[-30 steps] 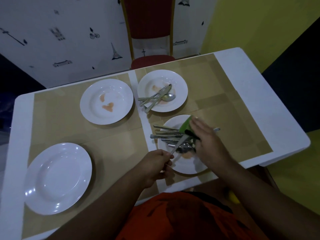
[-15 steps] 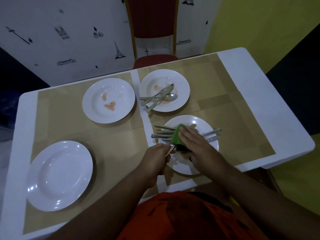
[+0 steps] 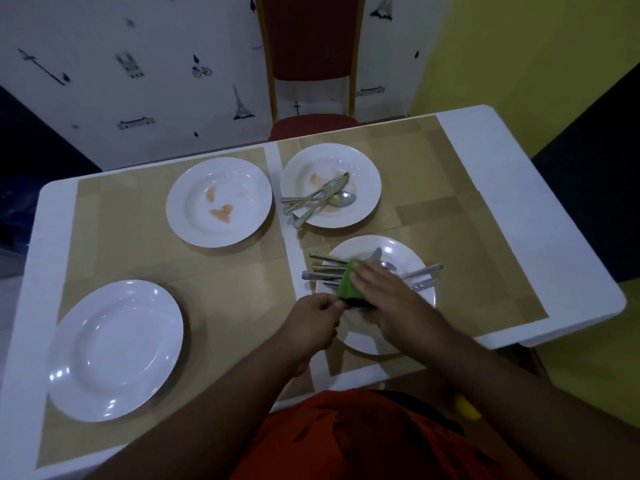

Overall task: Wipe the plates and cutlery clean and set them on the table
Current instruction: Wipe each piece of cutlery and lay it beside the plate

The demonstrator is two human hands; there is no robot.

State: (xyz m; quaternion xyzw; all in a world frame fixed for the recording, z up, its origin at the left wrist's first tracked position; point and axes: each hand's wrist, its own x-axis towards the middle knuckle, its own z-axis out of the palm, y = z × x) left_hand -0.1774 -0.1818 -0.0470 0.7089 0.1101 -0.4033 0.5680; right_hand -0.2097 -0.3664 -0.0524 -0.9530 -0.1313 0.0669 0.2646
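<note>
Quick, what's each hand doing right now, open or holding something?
Left hand: closed, pinching a cutlery piece, mostly hidden.
Right hand: grips the green sponge.

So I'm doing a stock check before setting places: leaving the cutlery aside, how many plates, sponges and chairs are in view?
White plates: 4
Green sponge: 1
Red chair: 1
Total: 6
</note>
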